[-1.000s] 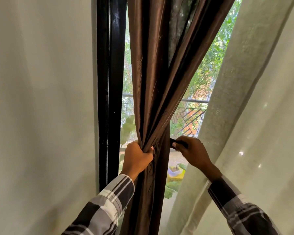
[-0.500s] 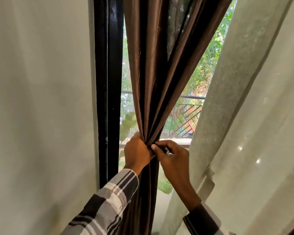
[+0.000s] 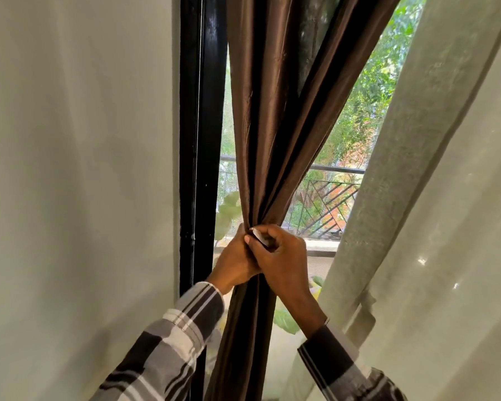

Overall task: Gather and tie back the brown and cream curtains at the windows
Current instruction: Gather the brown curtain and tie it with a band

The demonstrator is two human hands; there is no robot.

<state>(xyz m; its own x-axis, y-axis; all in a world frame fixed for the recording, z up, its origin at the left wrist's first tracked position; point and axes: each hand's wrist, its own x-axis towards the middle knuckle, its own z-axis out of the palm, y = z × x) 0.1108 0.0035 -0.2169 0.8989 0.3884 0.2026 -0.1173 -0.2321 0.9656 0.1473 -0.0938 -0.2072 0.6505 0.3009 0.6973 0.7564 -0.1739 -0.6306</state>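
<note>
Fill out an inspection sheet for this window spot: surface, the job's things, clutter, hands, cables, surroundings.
Surface: no work surface; pale wall left of the black window frame.
Job's things: brown curtain bunched to a narrow waist at the hands; cream curtain hangs loose on the right, not tied.
Clutter: nothing seen.
Hands: left hand grips the gathered brown curtain; right hand pinches a small dark tie piece against the bunch, its kind unclear.
Cables: nothing seen.
Surroundings: balcony railing and green trees outside; large leaves by the glass.
</note>
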